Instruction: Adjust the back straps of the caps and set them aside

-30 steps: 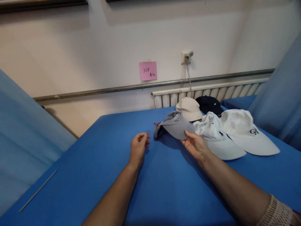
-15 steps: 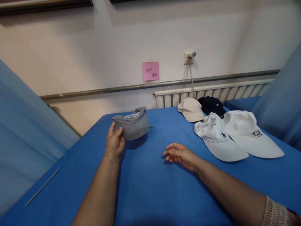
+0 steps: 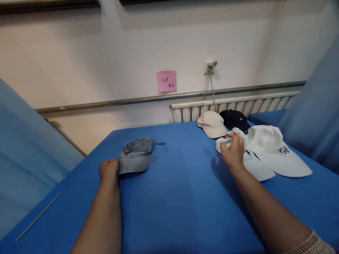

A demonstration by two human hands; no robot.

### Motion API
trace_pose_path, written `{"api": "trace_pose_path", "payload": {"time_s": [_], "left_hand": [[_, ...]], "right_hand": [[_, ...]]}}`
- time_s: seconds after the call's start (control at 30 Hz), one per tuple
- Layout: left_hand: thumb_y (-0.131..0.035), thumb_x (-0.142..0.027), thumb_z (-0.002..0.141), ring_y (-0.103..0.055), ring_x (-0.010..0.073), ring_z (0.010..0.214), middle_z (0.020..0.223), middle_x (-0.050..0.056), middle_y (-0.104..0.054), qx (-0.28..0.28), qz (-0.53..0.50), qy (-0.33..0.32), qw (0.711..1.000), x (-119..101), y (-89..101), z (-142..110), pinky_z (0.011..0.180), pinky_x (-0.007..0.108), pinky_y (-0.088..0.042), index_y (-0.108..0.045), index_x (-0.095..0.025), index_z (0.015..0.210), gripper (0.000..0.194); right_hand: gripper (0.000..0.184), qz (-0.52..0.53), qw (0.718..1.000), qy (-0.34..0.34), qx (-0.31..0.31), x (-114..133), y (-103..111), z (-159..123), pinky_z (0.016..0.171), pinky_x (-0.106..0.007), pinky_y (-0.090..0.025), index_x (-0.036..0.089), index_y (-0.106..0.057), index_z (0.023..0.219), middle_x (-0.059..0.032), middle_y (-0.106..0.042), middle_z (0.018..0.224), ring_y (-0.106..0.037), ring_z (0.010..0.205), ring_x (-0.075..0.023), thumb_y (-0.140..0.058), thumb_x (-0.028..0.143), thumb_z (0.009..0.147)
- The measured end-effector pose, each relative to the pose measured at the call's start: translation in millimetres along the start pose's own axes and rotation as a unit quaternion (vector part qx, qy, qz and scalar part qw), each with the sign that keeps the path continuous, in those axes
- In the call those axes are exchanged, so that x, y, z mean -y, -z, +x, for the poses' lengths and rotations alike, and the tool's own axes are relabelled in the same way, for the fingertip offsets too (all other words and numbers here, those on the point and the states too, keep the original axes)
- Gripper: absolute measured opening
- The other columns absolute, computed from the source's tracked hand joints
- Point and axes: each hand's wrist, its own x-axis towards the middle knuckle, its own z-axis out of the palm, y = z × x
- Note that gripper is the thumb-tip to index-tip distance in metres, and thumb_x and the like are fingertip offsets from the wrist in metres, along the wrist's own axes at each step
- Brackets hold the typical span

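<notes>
A grey baseball cap (image 3: 135,164) rests on the blue-covered table at the left, its crown up and its brim toward me. My left hand (image 3: 109,170) is closed at the left edge of that brim, its fingertips mostly hidden. Over to the right, my right hand (image 3: 233,150) hovers at the crown of a white cap with a small dark horse-rider logo (image 3: 255,166). Its thumb and fingers are curved and apart, with nothing gripped between them; whether they touch the cloth I cannot tell.
Beside that cap lies a larger white cap with dark letters (image 3: 267,141). Behind are a beige cap (image 3: 212,123) and a navy cap (image 3: 233,119). A thin stick (image 3: 38,217) lies at the left. A radiator (image 3: 194,110) and metal rail (image 3: 127,101) line the wall.
The grey cap has turned over from brim-up and come down toward me and left with my left hand. My right hand has moved right and up, to the white cap.
</notes>
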Motion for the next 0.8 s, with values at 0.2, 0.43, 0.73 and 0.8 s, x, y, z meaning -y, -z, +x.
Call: {"api": "trace_pose_path", "payload": {"time_s": [0.2, 0.43, 0.73, 0.8], "left_hand": [[-0.052, -0.022, 0.077, -0.046, 0.0332, 0.125, 0.133, 0.016, -0.055, -0.086, 0.111, -0.131, 0.981, -41, -21.3, -28, 0.106, 0.047, -0.032, -0.062, -0.012, 0.109, 0.035], [-0.051, -0.03, 0.08, -0.066, 0.0303, 0.088, 0.084, 0.014, -0.072, 0.116, 0.274, -0.225, 0.928, -71, -30.8, -50, 0.085, 0.041, -0.043, -0.069, -0.019, 0.081, 0.022], [-0.059, -0.031, 0.078, -0.064, 0.0247, 0.094, 0.1, 0.011, -0.069, 0.14, -0.079, -0.152, 0.975, -98, -42.4, -84, 0.087, 0.036, -0.046, -0.066, -0.018, 0.095, 0.023], [-0.064, -0.034, 0.077, -0.064, 0.0219, 0.094, 0.104, 0.011, -0.068, 0.248, -0.256, -0.046, 0.933, -109, -55.3, -106, 0.084, 0.033, -0.049, -0.064, -0.016, 0.104, 0.033]], "right_hand": [[0.067, -0.184, 0.98, -0.076, -0.027, -18, 8, 16, 0.099, -0.06, -0.027, 0.016, -0.042, 0.132, -0.0242, -0.027, 0.146, -0.026, 0.134, -0.043, -0.061, 0.032, 0.07], [0.052, -0.228, 0.96, -0.104, 0.12, -28, 14, 24, 0.088, -0.048, -0.04, 0.01, -0.049, 0.129, -0.0218, -0.065, 0.107, -0.062, 0.101, -0.0344, -0.048, 0.017, 0.077], [0.029, 0.176, 0.965, 0.049, 0.19, 10, 10, -3, 0.083, -0.034, -0.046, 0.021, -0.062, 0.107, -0.0055, -0.07, 0.101, -0.062, 0.093, -0.0234, -0.052, 0.03, 0.082], [0.026, 0.235, 0.943, 0.049, 0.229, 18, 9, -13, 0.083, -0.033, -0.046, 0.021, -0.063, 0.103, -0.004, -0.07, 0.098, -0.063, 0.091, -0.0222, -0.053, 0.032, 0.082]]}}
